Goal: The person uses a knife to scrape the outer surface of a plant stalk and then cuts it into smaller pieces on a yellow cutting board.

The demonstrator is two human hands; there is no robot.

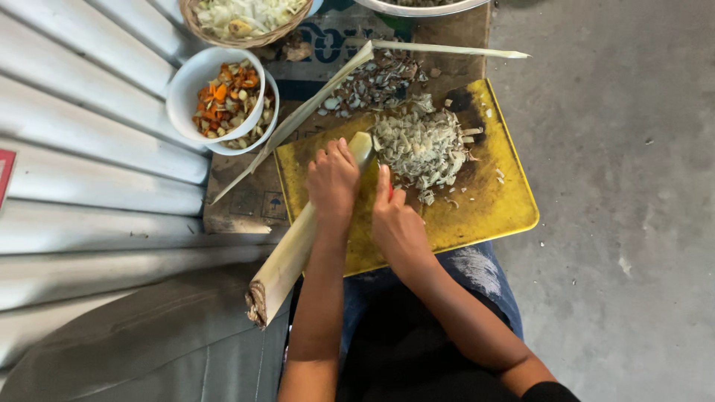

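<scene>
— Head view, looking straight down: what is at the middle?

— The yellow cutting board (484,208), resting across the person's lap over blue jeans (477,272). Everything else I will place from that board.

— And the hands?

— The left hand (333,182) lies on the board's near-left part, its grip closed round a long pale stalk (298,238), fingers wrapped over the top. The stalk runs slantwise, its cut tip on the board and its brown root end hanging off the board's left near corner. The right hand (395,219) is just beside the left one, fist closed on something with a bit of red showing between the fingers; what it is, I cannot tell, since the hand hides it.

— What has been cut?

— A heap of pale slices (423,149) sits on the board's far half, just beyond the stalk's tip. Scraps of trimmings (376,82) lie past the board's far edge on flattened cardboard (246,208).

— Anything else around it?

— A long thin leaf strip (298,119) leans across the board's far-left corner. Beyond that corner stands a white bowl (190,85) of chopped orange and pale pieces, and farther off a woven basket (195,16) with pale shreds. Grey concrete floor (618,186) stretches to the board's right.
</scene>
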